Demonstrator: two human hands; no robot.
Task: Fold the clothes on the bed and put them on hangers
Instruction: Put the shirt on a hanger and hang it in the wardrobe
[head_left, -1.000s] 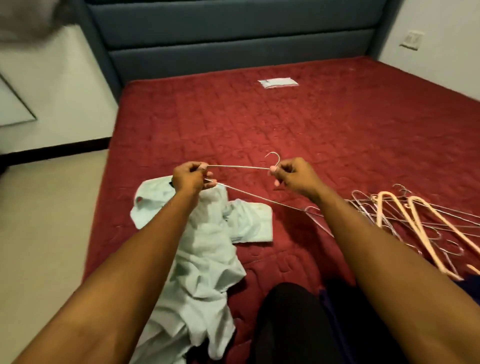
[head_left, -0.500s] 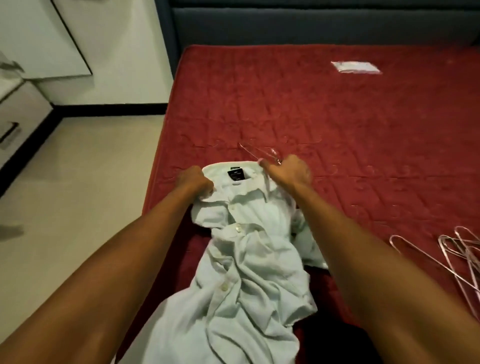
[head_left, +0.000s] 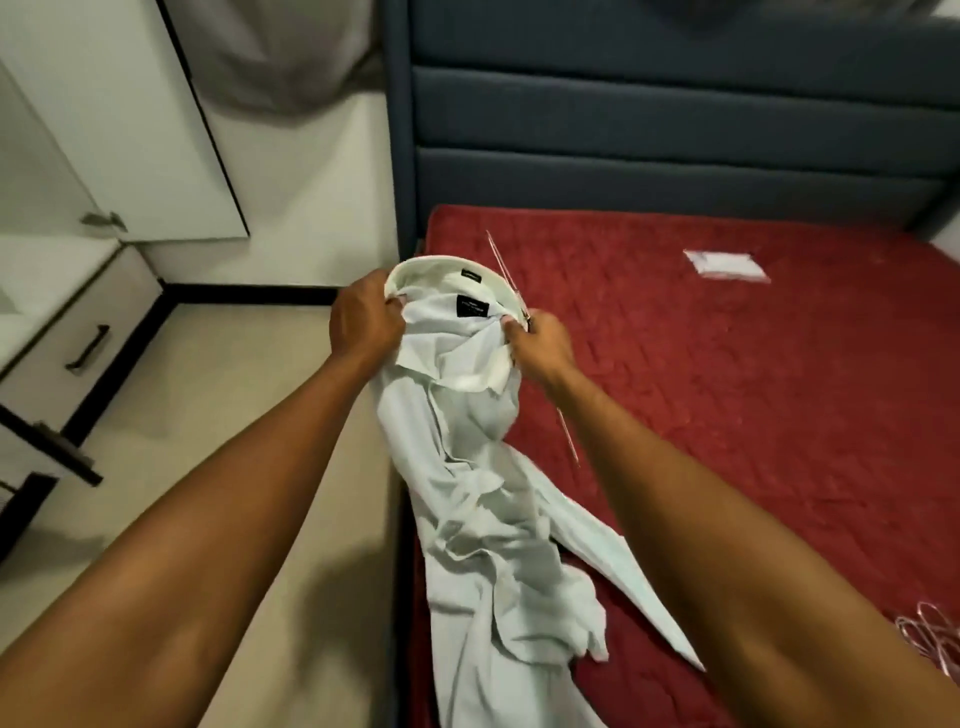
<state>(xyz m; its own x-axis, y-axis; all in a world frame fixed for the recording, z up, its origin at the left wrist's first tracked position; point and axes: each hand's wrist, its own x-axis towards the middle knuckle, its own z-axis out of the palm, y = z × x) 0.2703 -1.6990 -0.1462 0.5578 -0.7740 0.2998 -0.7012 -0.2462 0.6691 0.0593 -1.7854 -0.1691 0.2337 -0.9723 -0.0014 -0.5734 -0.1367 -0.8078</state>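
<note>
We clutch the white shirt by its collar over the bed edge, left grip and right grip both clenched on it, the right also pinching the wire hanger. It is limp and light, and we judge the stiffer collar the best hold.

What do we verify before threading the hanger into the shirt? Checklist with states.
1. Left hand grip on collar: ok.
2. Right hand holding hanger: ok.
3. Collar held open: ok.
4. Hanger inside shirt: not ok, it is outside the collar.
5. Buttons undone: cannot tell.
6. Shirt lifted off bed: not ok, its tail drapes over the bed's edge.
</note>
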